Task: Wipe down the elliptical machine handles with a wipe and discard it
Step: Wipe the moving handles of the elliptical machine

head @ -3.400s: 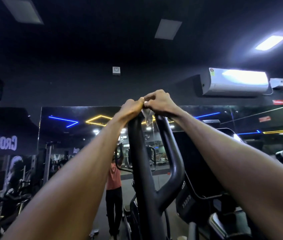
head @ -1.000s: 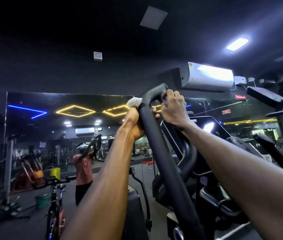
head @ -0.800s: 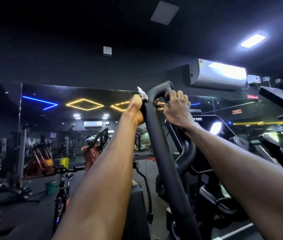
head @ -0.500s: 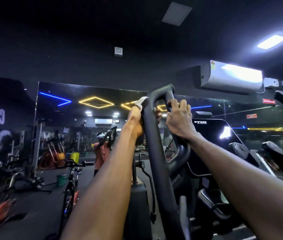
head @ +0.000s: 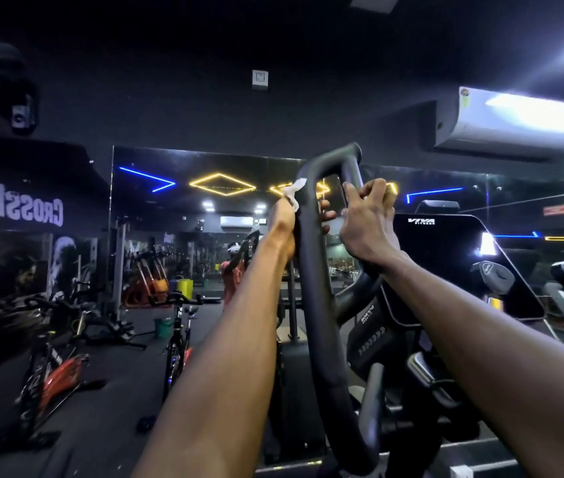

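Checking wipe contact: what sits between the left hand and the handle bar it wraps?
In the head view, a crumpled white wipe lies between the left hand and the black handle; only its top edge shows above the grip.

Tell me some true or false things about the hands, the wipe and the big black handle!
1. The left hand presses a crumpled white wipe against the looped black padded elliptical handle. True.
2. The right hand hangs free, touching nothing. False: its fingers wrap the far bar of the handle loop.
3. The wipe sits near the bottom of the handle. False: it is close to the top bend.
4. A white wall air conditioner hangs high on the right. True.
5. The black console screen reads VIVA FITNESS. True.
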A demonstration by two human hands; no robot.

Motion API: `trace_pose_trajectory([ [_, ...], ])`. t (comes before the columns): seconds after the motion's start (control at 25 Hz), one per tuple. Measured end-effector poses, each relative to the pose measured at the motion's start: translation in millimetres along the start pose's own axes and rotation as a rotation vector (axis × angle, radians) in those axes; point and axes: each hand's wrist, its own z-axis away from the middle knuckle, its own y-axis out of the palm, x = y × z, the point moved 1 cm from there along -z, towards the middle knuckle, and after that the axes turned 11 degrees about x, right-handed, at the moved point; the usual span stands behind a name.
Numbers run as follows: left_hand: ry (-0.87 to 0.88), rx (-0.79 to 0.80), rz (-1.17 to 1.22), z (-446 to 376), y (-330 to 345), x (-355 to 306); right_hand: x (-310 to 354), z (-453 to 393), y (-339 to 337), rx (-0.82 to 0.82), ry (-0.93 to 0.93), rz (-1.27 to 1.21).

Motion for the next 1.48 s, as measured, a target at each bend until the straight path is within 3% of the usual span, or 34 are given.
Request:
trace_pose_trajectory([
  [0.16, -0.054, 0.041, -0.012, 26.7, -10.3, 32.3, 0.6, 9.9, -0.5, 0.045, -0.008, -0.034],
  [0.44, -0.053, 0.000, 0.036, 33.0, -2.8, 30.2, -0.4, 20.0, -2.0, 0.081, -0.003, -0.081],
  [0.56, -0.142, 0.103, 0.012, 62.6, -4.9, 49.2, -0.7, 25.5, -2.4, 0.103, 0.003, -0.097],
  [0.76, -0.108, 0.006, 0.024, 55.3, 9.8, 27.4, 0.4, 31.6, -3.9, 0.135, 0.003, -0.122],
  [0.96, -0.225, -0.019, 0.019, 93.5, 2.6, 64.4, 0.9, 37.0, -2.7, 0.147, 0.009, -0.123],
  [1.16, -0.150, -0.223, -0.104, 88.8, 10.2, 59.7, -1.0, 40.2, -2.1, 0.147, 0.005, -0.175],
  [1.32, -0.227, -0.206, -0.056, 116.4, 9.7, 81.9, -0.7, 44.5, -1.1, 0.148, 0.005, -0.196],
  [1.48, -0.209, -0.299, -0.072, 123.5, 21.6, 76.5, -0.4, 52.0, -2.0, 0.165, 0.007, -0.247],
])
